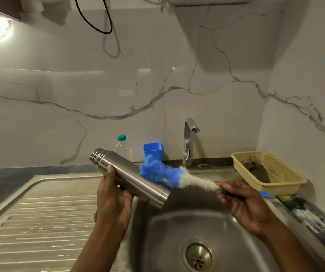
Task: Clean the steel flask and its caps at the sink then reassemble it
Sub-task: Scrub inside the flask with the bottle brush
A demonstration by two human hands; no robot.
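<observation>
My left hand (112, 197) grips the steel flask (130, 176) around its middle and holds it tilted over the left rim of the sink (177, 228). The flask's threaded neck points up and to the left, and no cap is on it. My right hand (242, 203) holds the blue handle of a bottle brush (173, 176). The brush's blue and white bristles lie against the far side of the flask body. No caps are visible.
A steel drainboard (40, 213) lies to the left of the basin. The tap (189, 142) stands behind the sink, with a blue cup (152, 150) and a clear plastic bottle (123, 147) beside it. A yellow basket (267, 171) holding a dark scrubber sits at the right.
</observation>
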